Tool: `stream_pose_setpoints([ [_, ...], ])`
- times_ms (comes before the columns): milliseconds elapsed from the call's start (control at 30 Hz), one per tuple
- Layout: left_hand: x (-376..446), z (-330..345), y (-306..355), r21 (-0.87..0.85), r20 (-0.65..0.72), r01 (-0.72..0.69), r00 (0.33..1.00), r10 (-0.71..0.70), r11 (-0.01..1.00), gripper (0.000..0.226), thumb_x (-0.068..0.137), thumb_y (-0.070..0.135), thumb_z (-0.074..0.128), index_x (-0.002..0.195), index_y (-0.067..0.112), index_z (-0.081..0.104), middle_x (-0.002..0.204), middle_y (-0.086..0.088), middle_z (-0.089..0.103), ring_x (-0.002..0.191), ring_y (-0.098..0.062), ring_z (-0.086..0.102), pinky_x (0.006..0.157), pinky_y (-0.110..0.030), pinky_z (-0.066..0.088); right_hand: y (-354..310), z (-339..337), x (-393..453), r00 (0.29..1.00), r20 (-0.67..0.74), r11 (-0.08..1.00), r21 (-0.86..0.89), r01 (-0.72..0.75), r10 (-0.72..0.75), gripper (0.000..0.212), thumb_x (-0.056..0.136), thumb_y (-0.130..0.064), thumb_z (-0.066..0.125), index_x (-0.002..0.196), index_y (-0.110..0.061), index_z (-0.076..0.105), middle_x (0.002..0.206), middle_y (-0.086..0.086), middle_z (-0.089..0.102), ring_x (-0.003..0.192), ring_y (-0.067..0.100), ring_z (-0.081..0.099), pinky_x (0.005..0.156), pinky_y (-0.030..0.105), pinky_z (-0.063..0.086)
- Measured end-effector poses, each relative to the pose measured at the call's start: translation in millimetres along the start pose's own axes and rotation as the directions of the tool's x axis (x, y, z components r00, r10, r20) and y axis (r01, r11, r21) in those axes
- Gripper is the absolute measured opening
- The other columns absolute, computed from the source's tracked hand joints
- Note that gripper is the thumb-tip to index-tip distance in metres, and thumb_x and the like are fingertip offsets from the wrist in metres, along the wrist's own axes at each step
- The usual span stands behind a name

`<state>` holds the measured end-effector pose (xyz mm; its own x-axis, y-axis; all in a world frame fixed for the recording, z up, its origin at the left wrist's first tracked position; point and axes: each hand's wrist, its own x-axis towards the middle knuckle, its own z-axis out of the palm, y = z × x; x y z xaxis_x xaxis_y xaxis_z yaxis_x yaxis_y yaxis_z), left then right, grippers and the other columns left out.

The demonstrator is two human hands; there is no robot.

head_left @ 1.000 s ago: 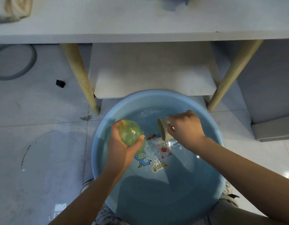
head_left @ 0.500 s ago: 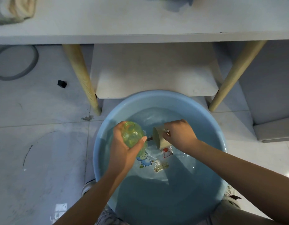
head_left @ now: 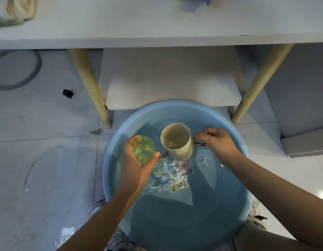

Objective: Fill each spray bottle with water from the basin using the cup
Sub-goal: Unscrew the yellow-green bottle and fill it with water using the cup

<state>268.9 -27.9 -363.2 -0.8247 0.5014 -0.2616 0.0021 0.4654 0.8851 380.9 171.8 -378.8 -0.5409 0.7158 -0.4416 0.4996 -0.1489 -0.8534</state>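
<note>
The basin (head_left: 120, 147) is light blue, with cartoon stickers (head_left: 168, 176) in blue, red and yellow on its bottom. The bottle (head_left: 144, 151) is clear yellow-green, the cup (head_left: 180, 149) beige. White tabletop (head_left: 157, 20), pale wooden legs (head_left: 88, 84).

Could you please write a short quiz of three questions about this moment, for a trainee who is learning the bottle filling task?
1. True or false: the cup held over the basin has water inside it.
2. Which hand holds the green bottle? A. the left hand B. the right hand C. neither hand
3. Fill the gap: the right hand grips the cup by its ____.

Key
1. True. Water shows in the cup, which is upright with its mouth toward the camera.
2. A. The left hand holds the bottle, its open neck pointing up, beside the cup.
3. Handle.
</note>
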Motion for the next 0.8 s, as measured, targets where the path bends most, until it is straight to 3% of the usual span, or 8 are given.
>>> stream_pose_setpoints([
  [100, 0.0, 1.0, -2.4, 0.019, 0.002, -0.001, 1.0, 0.001, 1.0, 0.063, 0.074, 0.019, 0.079, 0.119, 0.032, 0.038, 0.117, 0.001, 0.057, 0.106, -0.015, 0.057, 0.094, -0.03, 0.048, -7.3, 0.1, -0.6, 0.997, -0.029, 0.998, 0.015, 0.068, -0.068, 0.041, 0.076, -0.009, 0.071, 0.045, -0.018, 0.047, 0.049, -0.003, 0.043, 0.06, 0.015, 0.043, 0.062, 0.028, 0.037],
  [233, 1.0, 2.2, -3.0, 0.037, 0.014, -0.005, 1.0, 0.005, 0.999, 0.063, 0.074, 0.021, 0.079, 0.12, 0.032, 0.037, 0.119, 0.002, 0.057, 0.109, -0.017, 0.057, 0.096, -0.032, 0.048, -23.0, -4.0, -3.9, 0.99, -0.054, 0.991, 0.028, 0.133, -0.131, 0.041, 0.078, -0.01, 0.071, 0.043, -0.018, 0.05, 0.047, -0.005, 0.047, 0.057, 0.015, 0.041, 0.059, 0.027, 0.034],
  [400, 1.0, 2.8, -4.3, 0.039, 0.032, -0.021, 0.999, 0.02, 0.999, 0.062, 0.074, 0.025, 0.079, 0.119, 0.035, 0.037, 0.116, 0.004, 0.057, 0.104, -0.015, 0.059, 0.089, -0.025, 0.049, -49.0, -9.2, -16.2, 0.966, -0.08, 0.969, -0.042, 0.243, -0.245, 0.042, 0.079, -0.011, 0.072, 0.048, -0.015, 0.043, 0.041, -0.011, 0.031, 0.044, 0.005, 0.026, 0.045, 0.019, 0.022],
  [800, 2.3, 6.0, -4.6, 0.062, 0.088, -0.105, 0.991, 0.099, 0.993, 0.062, 0.075, 0.02, 0.078, 0.121, 0.03, 0.038, 0.116, 0.009, 0.051, 0.107, -0.007, 0.052, 0.086, -0.008, 0.041, -88.5, -8.9, -43.8, 0.899, -0.064, 0.879, -0.25, 0.406, -0.433, 0.045, 0.075, -0.019, 0.075, 0.047, -0.018, 0.04, 0.037, -0.009, 0.035, 0.039, 0.008, 0.032, 0.04, 0.013, 0.021],
])
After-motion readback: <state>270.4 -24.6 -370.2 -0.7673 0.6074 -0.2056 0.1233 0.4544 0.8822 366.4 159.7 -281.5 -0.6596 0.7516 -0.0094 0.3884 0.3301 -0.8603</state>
